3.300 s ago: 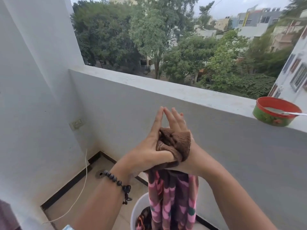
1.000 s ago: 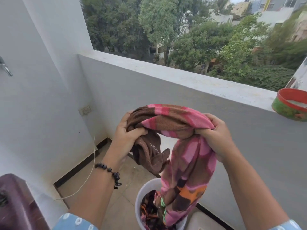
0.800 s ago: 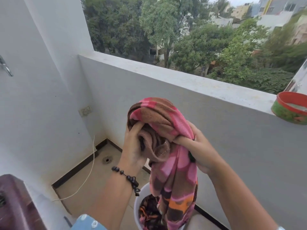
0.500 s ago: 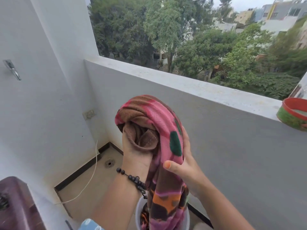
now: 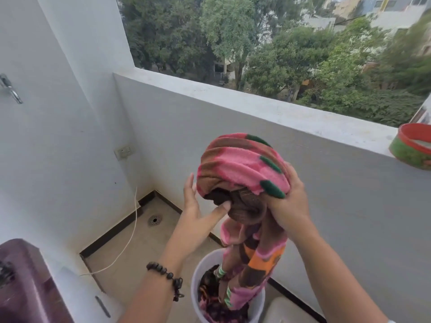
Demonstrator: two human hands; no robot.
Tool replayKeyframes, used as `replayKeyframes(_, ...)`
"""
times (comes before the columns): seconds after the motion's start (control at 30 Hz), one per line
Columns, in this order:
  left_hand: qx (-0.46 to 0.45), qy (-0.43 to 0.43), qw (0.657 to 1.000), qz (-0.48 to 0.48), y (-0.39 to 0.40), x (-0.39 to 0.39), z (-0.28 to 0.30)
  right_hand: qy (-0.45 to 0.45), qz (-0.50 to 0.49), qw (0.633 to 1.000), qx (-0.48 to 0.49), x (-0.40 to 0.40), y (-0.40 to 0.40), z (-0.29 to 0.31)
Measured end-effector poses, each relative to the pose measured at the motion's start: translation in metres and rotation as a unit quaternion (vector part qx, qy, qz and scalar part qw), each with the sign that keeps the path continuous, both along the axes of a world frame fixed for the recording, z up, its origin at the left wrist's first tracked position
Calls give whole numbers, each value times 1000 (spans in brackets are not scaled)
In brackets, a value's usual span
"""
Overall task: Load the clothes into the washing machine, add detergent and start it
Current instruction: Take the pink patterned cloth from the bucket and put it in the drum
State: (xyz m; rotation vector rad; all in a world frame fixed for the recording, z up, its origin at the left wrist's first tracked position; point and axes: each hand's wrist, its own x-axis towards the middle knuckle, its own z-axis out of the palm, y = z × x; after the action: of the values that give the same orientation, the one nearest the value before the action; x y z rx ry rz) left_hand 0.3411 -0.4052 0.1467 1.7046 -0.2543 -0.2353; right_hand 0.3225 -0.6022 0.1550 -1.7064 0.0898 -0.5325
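A pink, brown and orange patterned towel (image 5: 242, 166) is bunched up at chest height, its tail hanging down into a white bucket (image 5: 197, 273) of clothes on the floor. My right hand (image 5: 288, 201) grips the bundle from the right and underneath. My left hand (image 5: 198, 215) is at the bundle's left side, fingers straight and thumb touching the brown folds. The purple lid of the washing machine (image 5: 25, 283) shows at the bottom left corner.
A grey balcony parapet (image 5: 256, 110) runs across ahead, with a red and green bowl (image 5: 410, 148) on its ledge at the right. A white cord (image 5: 130, 231) hangs along the left wall below a socket (image 5: 123, 151). A floor drain (image 5: 155, 220) sits in the corner.
The towel has been gathered from a hanging length into a rolled bundle. My right hand moved up around the bundle, and my left hand has loosened its hold and moved to the side.
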Motion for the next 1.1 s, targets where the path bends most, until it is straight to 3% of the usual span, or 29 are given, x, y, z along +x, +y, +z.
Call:
replayKeyframes(0.07,63,-12,998,-4,10,-1,2,20,17,996,-87,-4,-12,-1)
replayKeyframes(0.13,166,-95,981,-17,14,-4,10,45,50,986,-154,-8,-16,2)
replayKeyframes(0.27,394,-241,884,-69,7,-2,24,93,135,942,-293,-10,-5,7)
replayKeyframes(0.37,437,-256,855,-110,-4,-3,27,83,176,926,-323,-11,1,13)
replayKeyframes(0.43,374,-262,885,-90,-7,-1,26,80,194,930,-302,-14,-1,20)
replayKeyframes(0.5,217,-231,946,-72,-4,1,26,84,230,939,-241,-17,-4,24)
replayKeyframes(0.6,29,-175,983,-45,4,7,27,92,298,947,-79,-20,-9,25)
replayKeyframes(0.7,-171,-108,979,34,7,18,27,106,300,948,5,-18,-11,18)
replayKeyframes(0.83,-364,7,920,144,6,30,33,136,305,942,34,-16,-3,-6)
replayKeyframes(0.97,-388,22,897,208,-9,19,35,111,267,951,113,-14,23,-16)
replayKeyframes(1.1,-316,23,932,177,-16,1,17,57,156,965,204,-6,32,-17)
